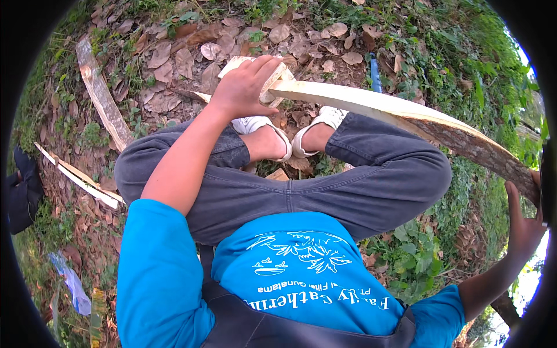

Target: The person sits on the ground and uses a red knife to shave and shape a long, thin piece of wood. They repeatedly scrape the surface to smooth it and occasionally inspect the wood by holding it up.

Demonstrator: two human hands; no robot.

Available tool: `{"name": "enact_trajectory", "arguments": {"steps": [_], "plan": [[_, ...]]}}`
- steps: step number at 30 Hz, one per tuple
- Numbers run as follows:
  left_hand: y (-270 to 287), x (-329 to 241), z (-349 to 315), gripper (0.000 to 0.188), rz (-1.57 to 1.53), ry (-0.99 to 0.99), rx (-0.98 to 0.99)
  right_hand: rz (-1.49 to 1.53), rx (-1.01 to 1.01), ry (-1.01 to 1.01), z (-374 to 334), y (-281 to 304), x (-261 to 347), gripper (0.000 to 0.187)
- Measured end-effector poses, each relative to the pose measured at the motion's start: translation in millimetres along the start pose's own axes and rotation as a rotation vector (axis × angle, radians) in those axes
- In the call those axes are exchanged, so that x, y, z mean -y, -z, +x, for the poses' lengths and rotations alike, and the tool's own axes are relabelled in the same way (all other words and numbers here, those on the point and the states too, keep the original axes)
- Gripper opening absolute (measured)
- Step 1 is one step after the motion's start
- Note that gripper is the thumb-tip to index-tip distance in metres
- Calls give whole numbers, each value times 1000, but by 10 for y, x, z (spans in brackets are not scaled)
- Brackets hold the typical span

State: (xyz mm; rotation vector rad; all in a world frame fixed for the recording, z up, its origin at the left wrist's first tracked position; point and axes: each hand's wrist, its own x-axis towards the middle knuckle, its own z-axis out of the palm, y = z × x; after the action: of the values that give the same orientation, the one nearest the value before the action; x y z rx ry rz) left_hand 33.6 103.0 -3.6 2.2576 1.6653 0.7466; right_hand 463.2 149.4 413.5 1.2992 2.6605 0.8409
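A long slab of split wood [360,103], pale on its upper face and with rough brown bark along its right part, slants above my knees from the middle to the far right. My left hand [246,87] is closed over a pale cut wood piece [281,78] at the slab's left end. How the two pieces meet is partly hidden by my fingers. At the right rim, my right hand [525,229] grips the slab's bark-covered end, its thumb on the near side and its other fingers mostly out of sight.
My bent legs [389,159] and white shoes [255,124] lie below the slab. Another bark-edged plank [101,95] and pale split strips [81,180] lie at the left. A blue object [376,72] stands beyond the slab. Dry leaves, plants and a plastic bag [72,284] cover parts of the ground.
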Motion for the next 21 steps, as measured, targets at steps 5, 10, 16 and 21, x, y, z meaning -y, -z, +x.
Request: {"name": "enact_trajectory", "arguments": {"steps": [5, 10, 16, 21], "plan": [[209, 27, -23, 102, -53, -41, 150, 190, 207, -225, -124, -511, -567, 50], [329, 74, -48, 88, -101, -64, 166, 413, 353, -370, 40, -1002, -810, 48], [480, 204, -135, 78, -159, 26, 75, 730, 555, -449, 219, -1877, -879, 40], [630, 396, -163, 81, -250, 129, 43, 1013, 643, -378, 342, -3027, -829, 35]]}}
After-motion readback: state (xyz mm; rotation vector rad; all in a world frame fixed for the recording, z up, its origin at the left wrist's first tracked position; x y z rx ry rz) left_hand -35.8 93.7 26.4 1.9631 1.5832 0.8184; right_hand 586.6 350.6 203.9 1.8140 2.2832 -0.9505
